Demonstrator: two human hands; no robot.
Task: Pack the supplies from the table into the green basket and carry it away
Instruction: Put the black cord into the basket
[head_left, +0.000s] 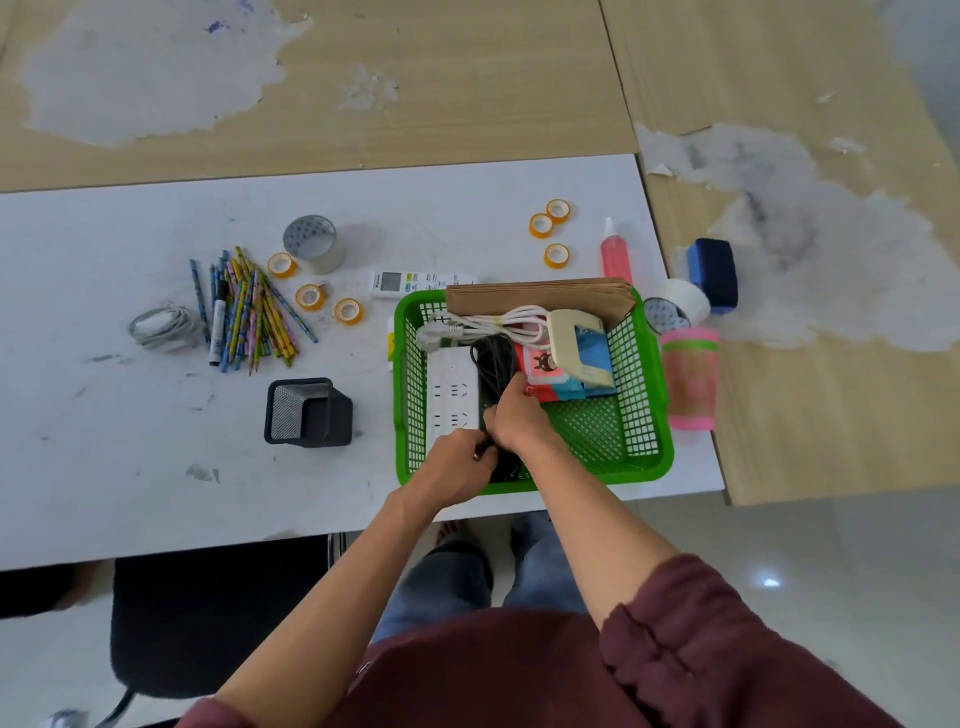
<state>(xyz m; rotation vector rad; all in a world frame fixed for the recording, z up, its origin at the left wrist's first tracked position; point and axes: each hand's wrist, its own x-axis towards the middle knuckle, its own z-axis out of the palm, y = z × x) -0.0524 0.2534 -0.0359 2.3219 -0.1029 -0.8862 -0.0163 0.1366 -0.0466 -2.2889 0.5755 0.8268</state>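
Note:
The green basket stands at the table's front right. Inside lie a white power strip with its white cord, a coiled black cable, brown paper bags, a cream tool and colourful packets. Both hands are in the basket's front left part. My left hand pinches the black cable's end. My right hand grips the same black cable beside the power strip.
On the table lie a pile of pencils with a marker, several small tape rolls, a grey tape roll, a grey cable bundle, a black mesh holder, a remote, a red spray bottle, a pink cup and a blue eraser.

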